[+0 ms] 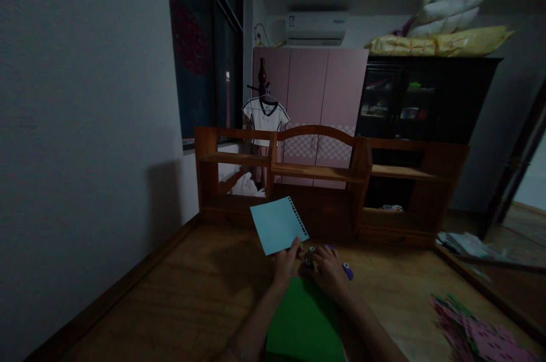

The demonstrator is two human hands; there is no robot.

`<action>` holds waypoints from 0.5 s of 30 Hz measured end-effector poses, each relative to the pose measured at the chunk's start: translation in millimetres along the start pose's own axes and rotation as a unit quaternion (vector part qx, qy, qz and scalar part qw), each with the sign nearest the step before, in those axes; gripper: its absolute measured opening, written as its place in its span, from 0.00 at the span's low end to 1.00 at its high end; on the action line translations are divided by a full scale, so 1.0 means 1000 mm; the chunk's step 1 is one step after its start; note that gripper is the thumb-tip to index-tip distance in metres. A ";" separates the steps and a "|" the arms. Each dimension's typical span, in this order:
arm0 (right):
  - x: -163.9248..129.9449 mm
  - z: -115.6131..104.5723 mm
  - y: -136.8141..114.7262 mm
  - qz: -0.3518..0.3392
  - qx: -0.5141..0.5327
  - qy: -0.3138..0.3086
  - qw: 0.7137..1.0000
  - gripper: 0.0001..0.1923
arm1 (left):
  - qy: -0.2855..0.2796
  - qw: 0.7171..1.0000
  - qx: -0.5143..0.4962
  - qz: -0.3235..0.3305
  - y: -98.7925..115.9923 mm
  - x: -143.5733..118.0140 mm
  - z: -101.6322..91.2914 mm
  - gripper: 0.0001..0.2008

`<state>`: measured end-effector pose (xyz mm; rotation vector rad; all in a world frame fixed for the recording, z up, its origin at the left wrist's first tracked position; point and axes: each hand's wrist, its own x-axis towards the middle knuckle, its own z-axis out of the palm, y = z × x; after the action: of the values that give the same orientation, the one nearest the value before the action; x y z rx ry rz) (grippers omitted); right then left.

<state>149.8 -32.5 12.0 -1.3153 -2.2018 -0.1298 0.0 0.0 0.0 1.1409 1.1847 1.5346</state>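
Note:
A light blue sheet of paper (pixel 278 226) with a row of punched holes down its right edge is pinched at its lower corner by my left hand (pixel 286 262). My right hand (pixel 329 271) is just to the right, its fingers bent down over several small dark pieces with white, eye-like spots; what the fingertips grip is hidden. One small purple piece (pixel 348 271) with such a spot lies beside that hand. Below both hands is a flat bright green surface (pixel 305 322), partly covered by my right forearm.
Wooden boards (pixel 179 288) form the surface around me. A wooden shelf unit (pixel 318 170) stands ahead, a wall (pixel 94 123) on the left. Pink patterned fabric or paper (pixel 486 333) lies at lower right, and pale plastic bags (pixel 467 245) lie at the right edge.

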 end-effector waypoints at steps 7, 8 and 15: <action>0.000 0.001 0.001 0.046 0.121 0.082 0.988 0.08 | -0.010 0.999 0.030 0.020 0.002 -0.005 -0.002 0.22; 0.001 0.001 0.000 0.068 0.171 0.105 0.977 0.08 | -0.008 0.999 0.034 0.021 0.003 -0.005 -0.003 0.22; 0.005 -0.004 0.000 0.206 0.524 0.164 0.810 0.19 | -0.019 0.997 0.079 -0.011 0.006 -0.007 -0.003 0.23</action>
<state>149.6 -29.8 18.0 -0.9418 -1.2458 0.8454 -2.5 -8.4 4.5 1.2506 1.3061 1.4172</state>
